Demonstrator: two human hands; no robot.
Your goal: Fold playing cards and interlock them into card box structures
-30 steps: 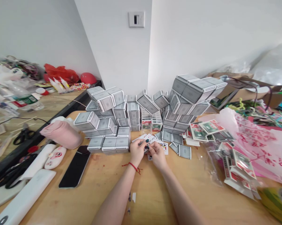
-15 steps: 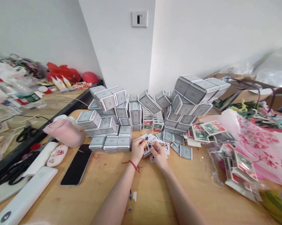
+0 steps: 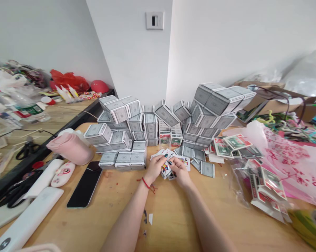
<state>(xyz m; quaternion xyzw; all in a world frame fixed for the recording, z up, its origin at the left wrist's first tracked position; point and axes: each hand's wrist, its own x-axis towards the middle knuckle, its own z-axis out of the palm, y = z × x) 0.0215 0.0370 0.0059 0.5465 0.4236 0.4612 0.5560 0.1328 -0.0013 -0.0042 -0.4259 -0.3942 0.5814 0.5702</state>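
Note:
My left hand (image 3: 155, 168), a red string bracelet at its wrist, is closed on a small fan of playing cards (image 3: 165, 169), face up, with a picture card showing. Beside it my right hand (image 3: 180, 170) pinches at the right side of these cards; its fingertips partly cover them. More face-up cards (image 3: 185, 161) lie just behind and right of my hands. Further right, loose playing cards with grey backs (image 3: 207, 169) are spread on the table (image 3: 113, 217).
Grey-backed card stacks rise at the left (image 3: 122, 159) and right (image 3: 213, 99), some tilted. Red-and-green card boxes (image 3: 171, 134) stand between them. A phone (image 3: 84, 185) and pink roll (image 3: 70, 148) lie left; opened card boxes (image 3: 269, 189) and a pink plastic bag (image 3: 292, 157) lie right.
Both hands have shifted slightly, and more of the fanned cards' faces show between them. The view has moved a little; the stacks stand as before.

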